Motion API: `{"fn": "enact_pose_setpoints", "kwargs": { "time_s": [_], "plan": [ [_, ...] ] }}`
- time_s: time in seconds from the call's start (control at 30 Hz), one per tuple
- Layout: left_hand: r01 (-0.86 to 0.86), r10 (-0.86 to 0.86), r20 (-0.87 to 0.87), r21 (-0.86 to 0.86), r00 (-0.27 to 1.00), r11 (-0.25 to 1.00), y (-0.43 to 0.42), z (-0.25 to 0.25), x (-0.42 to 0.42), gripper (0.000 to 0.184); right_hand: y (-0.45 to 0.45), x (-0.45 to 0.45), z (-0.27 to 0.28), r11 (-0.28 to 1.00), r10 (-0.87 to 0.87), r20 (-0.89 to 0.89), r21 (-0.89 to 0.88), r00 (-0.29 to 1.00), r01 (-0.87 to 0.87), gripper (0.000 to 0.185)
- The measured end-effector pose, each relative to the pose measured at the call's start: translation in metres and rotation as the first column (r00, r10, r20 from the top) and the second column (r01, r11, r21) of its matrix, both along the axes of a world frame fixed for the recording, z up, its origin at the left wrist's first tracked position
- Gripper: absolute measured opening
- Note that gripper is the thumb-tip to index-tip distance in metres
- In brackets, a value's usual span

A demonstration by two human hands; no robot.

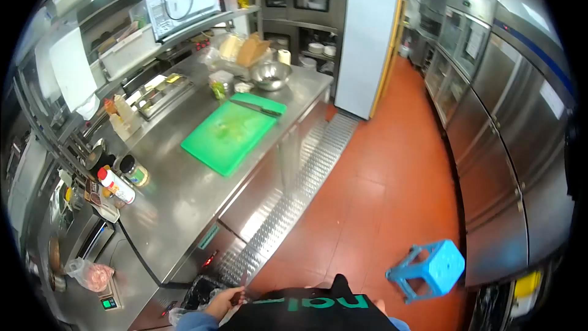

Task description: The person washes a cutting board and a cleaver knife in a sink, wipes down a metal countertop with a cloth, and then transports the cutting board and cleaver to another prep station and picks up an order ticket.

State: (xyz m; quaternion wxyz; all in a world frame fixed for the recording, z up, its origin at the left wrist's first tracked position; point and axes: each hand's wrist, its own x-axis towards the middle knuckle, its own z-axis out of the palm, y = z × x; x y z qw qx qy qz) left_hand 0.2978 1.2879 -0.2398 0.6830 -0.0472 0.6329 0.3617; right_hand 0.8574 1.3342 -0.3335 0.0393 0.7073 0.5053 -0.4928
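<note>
black plastic bag [201, 289] sits just beside the left hand [225, 303].

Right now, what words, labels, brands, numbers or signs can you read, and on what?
"na", green, plus one more letter, possibly "l" or "i": black garment.
Too small or blurred to read: scale display; red-lit counter display; green counter label; red-capped bottle; jar; paper on steel door.
</note>
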Motion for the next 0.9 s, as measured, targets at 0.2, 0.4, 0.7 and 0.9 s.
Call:
{"fn": "enact_pose_setpoints", "kwargs": {
  "time_s": [0.2, 0.4, 0.7, 0.9],
  "plan": [
    [-0.033, 0.012, -0.214, -0.094, 0.977, 0.995, 0.034, 0.017, -0.004, 0.024, 0.194, -0.014, -0.032, 0.988, 0.149, 0.098, -0.052, 0.984, -0.144, 0.023],
    [-0.388, 0.279, -0.421, -0.198, 0.863, 0.9, 0.042, 0.028, 0.049, 0.029, 0.501, -0.197, -0.007, 0.767, 0.379, -0.045, 0.575, 0.924, -0.286, 0.017],
    [-0.894, 0.851, -0.35, 0.076, 0.391, 0.442, 0.057, 0.037, 0.081, 0.012, 0.704, -0.587, 0.204, -0.032, 0.66, 0.385, 0.872, 0.645, -0.489, 0.015],
    [-0.894, 0.923, -0.079, 0.294, -0.376, -0.339, 0.16, 0.095, 0.17, 0.011, 0.883, -0.712, 0.183, 0.165, 0.605, 0.407, 0.777, 0.685, -0.607, 0.046]
  ]
}}
